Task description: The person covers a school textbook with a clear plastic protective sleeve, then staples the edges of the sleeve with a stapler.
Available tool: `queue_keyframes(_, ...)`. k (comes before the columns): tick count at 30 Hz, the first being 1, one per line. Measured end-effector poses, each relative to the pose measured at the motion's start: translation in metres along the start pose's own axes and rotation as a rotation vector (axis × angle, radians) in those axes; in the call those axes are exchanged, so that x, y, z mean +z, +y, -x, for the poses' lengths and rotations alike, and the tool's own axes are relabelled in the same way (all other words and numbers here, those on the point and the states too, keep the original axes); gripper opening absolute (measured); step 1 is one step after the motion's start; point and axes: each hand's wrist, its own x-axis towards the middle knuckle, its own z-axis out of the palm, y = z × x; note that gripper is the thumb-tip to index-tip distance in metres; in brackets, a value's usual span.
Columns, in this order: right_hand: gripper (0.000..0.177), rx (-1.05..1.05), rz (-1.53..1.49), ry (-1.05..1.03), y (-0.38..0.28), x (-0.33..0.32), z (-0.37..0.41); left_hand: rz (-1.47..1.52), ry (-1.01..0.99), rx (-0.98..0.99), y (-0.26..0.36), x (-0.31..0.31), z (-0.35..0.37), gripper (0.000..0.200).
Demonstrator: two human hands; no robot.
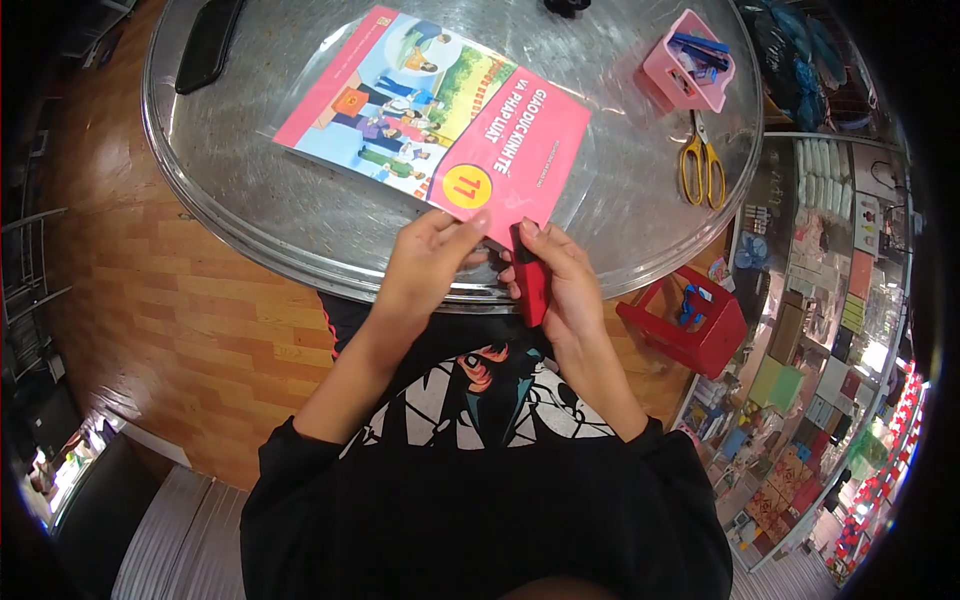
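A pink textbook (540, 120) with a large yellow "11" lies on the round metal table, and a clear plastic cover sticks out past its edges. At its near corner, the thumb of my left hand (425, 258) rests on top with the fingers curled under, pinching the book. My right hand (562, 275) is closed around a red and black stapler (534, 285), whose black end meets the same corner. The stapler points away from me, and part of it is hidden by my fingers.
The metal table (235, 185) has a raised rim. On it are a black phone (208, 45), yellow-handled scissors (702, 172) and a pink basket (690, 92) of pens. A red plastic stool (685, 325) stands below at right, beside a glass display case (800, 330) of goods.
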Motion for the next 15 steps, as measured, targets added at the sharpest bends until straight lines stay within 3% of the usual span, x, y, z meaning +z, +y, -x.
queue_keyframes(4,0.023,0.067,0.124,-0.015,-0.005,-0.006,0.001,-0.041,0.008,-0.037,0.018,-0.038,0.027,0.036)
queue_keyframes(6,0.024,0.081,0.087,-0.053,-0.005,-0.016,0.008,-0.078,0.124,-0.001,0.018,-0.082,0.051,0.037)
queue_keyframes(7,0.024,0.091,0.054,-0.095,-0.005,-0.022,0.012,-0.019,0.289,0.044,0.010,-0.112,0.065,0.035)
queue_keyframes(10,0.026,0.060,0.137,-0.105,-0.009,-0.048,0.024,0.230,0.878,0.163,-0.071,-0.212,0.108,0.029)
queue_keyframes(12,0.029,0.017,0.116,-0.088,-0.016,-0.064,0.029,0.028,0.906,-0.288,-0.188,-0.287,0.170,0.025)
queue_keyframes(15,0.032,-0.171,0.092,0.104,-0.025,-0.080,0.032,-0.057,0.932,-0.194,-0.192,-0.282,0.177,0.025)
